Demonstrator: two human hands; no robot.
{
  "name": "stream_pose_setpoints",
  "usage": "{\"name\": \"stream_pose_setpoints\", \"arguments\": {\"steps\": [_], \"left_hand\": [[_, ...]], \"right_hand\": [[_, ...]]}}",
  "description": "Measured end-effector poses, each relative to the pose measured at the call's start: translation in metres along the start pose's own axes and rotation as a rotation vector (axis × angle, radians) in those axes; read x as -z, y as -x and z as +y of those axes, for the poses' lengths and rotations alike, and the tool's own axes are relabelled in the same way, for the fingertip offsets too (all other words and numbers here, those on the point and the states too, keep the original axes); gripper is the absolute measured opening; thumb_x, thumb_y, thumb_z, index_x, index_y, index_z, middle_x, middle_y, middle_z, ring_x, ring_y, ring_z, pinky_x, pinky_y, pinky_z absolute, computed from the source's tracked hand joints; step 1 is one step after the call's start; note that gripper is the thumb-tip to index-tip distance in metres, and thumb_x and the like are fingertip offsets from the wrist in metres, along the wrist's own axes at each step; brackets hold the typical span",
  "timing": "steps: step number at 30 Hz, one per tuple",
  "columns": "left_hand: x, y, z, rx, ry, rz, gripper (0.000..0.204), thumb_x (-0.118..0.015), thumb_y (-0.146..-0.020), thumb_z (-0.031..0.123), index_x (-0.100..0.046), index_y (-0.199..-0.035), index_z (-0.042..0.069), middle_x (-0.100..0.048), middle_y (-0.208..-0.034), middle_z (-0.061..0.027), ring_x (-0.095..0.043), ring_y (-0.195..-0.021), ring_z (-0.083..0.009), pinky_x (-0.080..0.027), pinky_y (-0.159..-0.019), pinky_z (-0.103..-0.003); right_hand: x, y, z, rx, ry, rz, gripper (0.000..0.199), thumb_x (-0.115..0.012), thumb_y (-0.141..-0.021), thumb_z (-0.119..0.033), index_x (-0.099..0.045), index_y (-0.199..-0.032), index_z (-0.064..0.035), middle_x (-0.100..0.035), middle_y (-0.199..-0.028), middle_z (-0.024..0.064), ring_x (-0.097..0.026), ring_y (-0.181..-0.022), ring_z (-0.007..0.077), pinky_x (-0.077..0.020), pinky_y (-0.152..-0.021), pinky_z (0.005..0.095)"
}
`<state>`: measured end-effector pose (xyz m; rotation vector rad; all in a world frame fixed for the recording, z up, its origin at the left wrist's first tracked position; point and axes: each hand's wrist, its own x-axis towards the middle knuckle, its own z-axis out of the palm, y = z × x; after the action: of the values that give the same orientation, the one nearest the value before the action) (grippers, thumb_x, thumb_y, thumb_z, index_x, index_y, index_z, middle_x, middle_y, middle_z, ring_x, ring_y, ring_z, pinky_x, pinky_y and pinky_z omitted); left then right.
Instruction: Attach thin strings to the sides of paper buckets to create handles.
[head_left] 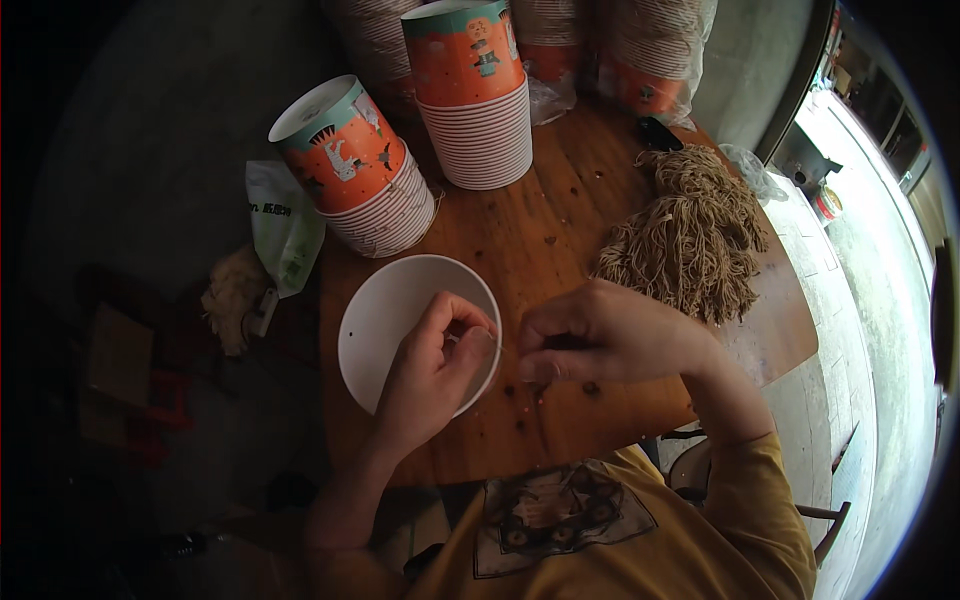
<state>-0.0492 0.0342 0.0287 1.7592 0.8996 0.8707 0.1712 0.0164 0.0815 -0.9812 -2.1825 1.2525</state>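
Note:
A white paper bucket [375, 310] lies tipped with its open mouth toward me, and a small dark hole shows in its left wall. My left hand [430, 370] is in front of that mouth, thumb and fingers pinched together by the right rim. What lies between them is too small to make out. Just right of the bucket, my right hand [610, 335] is closed in a pinch, thumb against the curled fingers. A faint thin line seems to run between the two hands. To the right of them lies a heap of tan cords [690, 240].
Two stacks of paper buckets, a leaning one [345, 165] and an upright one [470, 95], have orange and teal printed tops. Plastic-wrapped stacks [655, 50] stand behind. A white-and-green bag [285, 225] hangs beyond the left edge of the wooden table [560, 190].

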Motion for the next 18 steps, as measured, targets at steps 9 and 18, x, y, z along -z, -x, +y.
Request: {"name": "stream_pose_setpoints", "arguments": {"steps": [9,18], "left_hand": [[-0.021,-0.019,0.011,0.234,0.362,-0.157,0.007,-0.049,-0.096,0.009,-0.046,-0.101,0.005,-0.054,-0.083,-0.0006,-0.052,-0.070,-0.0047,-0.043,-0.059,-0.020],[-0.019,-0.024,0.015,0.447,0.566,-0.333,0.017,-0.057,-0.093,0.015,-0.054,-0.102,0.001,-0.056,-0.083,-0.0020,-0.054,-0.072,-0.0067,-0.045,-0.066,-0.020]], "right_hand": [[0.025,-0.020,0.017,0.107,-0.205,-0.127,0.020,-0.060,-0.091,-0.022,-0.062,-0.090,-0.0029,-0.060,-0.074,0.0005,-0.053,-0.071,0.0066,-0.0438,-0.064,0.0253],[0.029,-0.039,0.041,0.063,-0.127,0.005,0.016,-0.063,-0.087,-0.018,-0.061,-0.089,-0.0026,-0.061,-0.074,-0.0010,-0.054,-0.071,0.0055,-0.0448,-0.067,0.0240]]}}
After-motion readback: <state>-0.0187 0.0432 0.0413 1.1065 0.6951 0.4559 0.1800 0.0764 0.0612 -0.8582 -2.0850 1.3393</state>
